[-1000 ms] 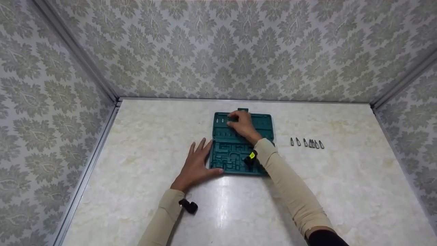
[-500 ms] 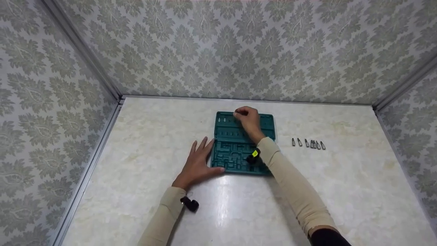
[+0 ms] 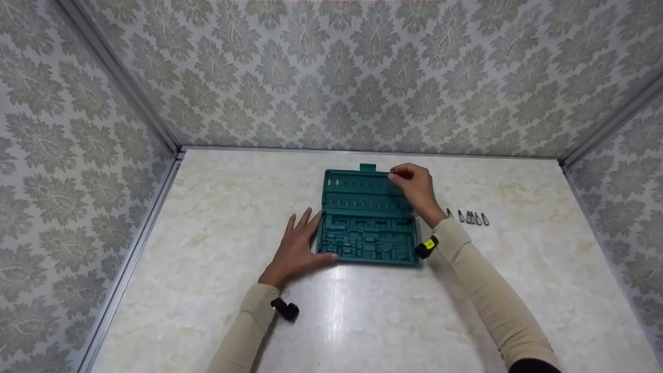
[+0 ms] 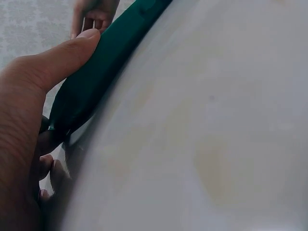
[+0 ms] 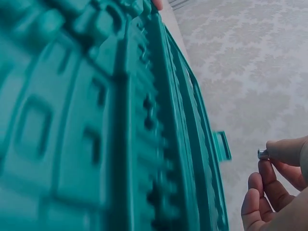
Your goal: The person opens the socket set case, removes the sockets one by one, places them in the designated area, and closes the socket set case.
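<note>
An open green plastic case (image 3: 368, 239) lies on the table, lid folded back. My left hand (image 3: 300, 248) rests at its near left corner, fingers spread along the left side and thumb (image 4: 72, 57) on the front edge. Over the right end of the lid (image 3: 357, 192), my right hand (image 3: 417, 186) pinches a small silver metal bit (image 5: 263, 154) between thumb and fingertips. In the right wrist view this bit is apart from the case. Two bright marks show at the lid's left end.
Several slim metal bits (image 3: 469, 216) lie in a row on the table right of the case, partly behind the right wrist. A latch tab (image 3: 368, 167) sticks out at the lid's far edge. Patterned walls (image 3: 336, 77) stand behind and at both sides.
My right hand has moved right along the lid, from its left-middle part to its far right corner, uncovering the lid's slots. My left hand stays at the case corner.
</note>
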Available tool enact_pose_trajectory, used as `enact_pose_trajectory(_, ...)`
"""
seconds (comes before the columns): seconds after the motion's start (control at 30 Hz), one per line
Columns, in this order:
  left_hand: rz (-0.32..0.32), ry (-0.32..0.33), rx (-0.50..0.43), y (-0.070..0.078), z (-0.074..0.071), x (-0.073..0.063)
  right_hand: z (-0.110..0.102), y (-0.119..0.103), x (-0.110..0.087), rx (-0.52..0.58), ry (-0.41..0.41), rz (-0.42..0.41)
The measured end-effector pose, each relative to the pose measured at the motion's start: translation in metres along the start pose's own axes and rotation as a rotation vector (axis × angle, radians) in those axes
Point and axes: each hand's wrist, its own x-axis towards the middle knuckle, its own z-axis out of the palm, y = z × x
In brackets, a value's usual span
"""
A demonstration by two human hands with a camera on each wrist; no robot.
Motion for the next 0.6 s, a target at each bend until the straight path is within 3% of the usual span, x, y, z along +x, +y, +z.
enact_pose_trajectory(0.23, -0.003, -0.008, -0.006, 0.000, -0.001, 0.000, -0.036, 0.012, -0.018, -0.043, 0.033, 0.032)
enact_pose_trajectory(0.47, -0.003, -0.002, 0.002, 0.000, 0.000, 0.000, -0.067, 0.026, -0.041, -0.127, 0.078, 0.014)
enact_pose_trajectory(0.6, -0.013, -0.003, -0.005, 0.001, 0.000, 0.000, -0.085, 0.033, -0.055, -0.116, 0.097, 0.020)
